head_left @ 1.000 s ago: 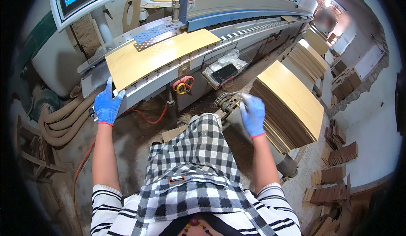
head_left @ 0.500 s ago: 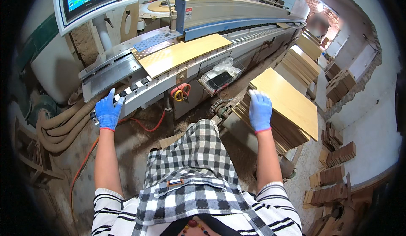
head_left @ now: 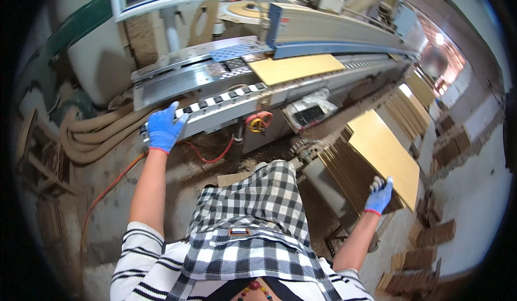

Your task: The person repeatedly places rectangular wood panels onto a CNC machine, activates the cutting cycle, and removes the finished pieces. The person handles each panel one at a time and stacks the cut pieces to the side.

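I had the left hand (head_left: 163, 128) at the left end of the rail (head_left: 223, 100), thumb spread, and the right hand (head_left: 380, 195) at the edge of the top board (head_left: 389, 158) on the stack (head_left: 344, 174), fingers curled. I couldn't tell whether either gripped. Another board (head_left: 296, 68) lay on the machine (head_left: 334, 31).
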Demonstrator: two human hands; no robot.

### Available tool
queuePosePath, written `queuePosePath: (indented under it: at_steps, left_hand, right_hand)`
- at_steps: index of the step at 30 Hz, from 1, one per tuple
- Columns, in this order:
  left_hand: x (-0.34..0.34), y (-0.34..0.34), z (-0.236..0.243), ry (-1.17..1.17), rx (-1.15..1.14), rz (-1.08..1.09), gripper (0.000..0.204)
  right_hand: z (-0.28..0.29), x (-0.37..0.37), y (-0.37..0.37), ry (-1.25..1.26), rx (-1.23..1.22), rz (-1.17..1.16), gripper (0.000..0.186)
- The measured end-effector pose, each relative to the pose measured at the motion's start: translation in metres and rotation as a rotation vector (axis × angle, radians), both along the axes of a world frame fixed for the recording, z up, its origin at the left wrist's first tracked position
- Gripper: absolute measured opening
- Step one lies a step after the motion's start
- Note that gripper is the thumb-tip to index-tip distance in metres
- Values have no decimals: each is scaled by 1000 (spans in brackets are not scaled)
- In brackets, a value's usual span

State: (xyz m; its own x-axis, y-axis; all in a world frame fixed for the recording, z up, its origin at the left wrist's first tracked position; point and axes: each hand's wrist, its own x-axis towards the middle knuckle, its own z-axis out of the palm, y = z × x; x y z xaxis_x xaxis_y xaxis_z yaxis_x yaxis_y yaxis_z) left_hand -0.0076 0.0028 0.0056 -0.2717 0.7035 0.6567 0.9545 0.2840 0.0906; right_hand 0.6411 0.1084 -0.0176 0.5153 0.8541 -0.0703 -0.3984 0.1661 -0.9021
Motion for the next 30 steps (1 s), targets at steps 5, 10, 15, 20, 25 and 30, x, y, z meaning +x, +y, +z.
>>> queuePosePath:
  at_steps: [5,10,15,20,25,30]
  left_hand:
    - [5,6,2,-8,-11,-9,51]
    - [2,-6,4,-50,-67,34,53]
    - [-1,-10,-1,-40,33,-87,60]
    - [41,-41,17,-87,-35,-193,71]
    - [75,-80,32,-152,-96,-377,79]
    - [52,-105,19,-46,-125,-222,71]
  right_hand:
    - [13,-37,-55,147,17,284,40]
    - [6,-24,-62,161,35,-44,29]
    - [-7,-56,-66,84,81,111,20]
    - [-9,-131,-52,50,135,530,31]
    - [4,-243,-25,213,-56,978,34]
    - [-4,-339,9,292,-167,1265,24]
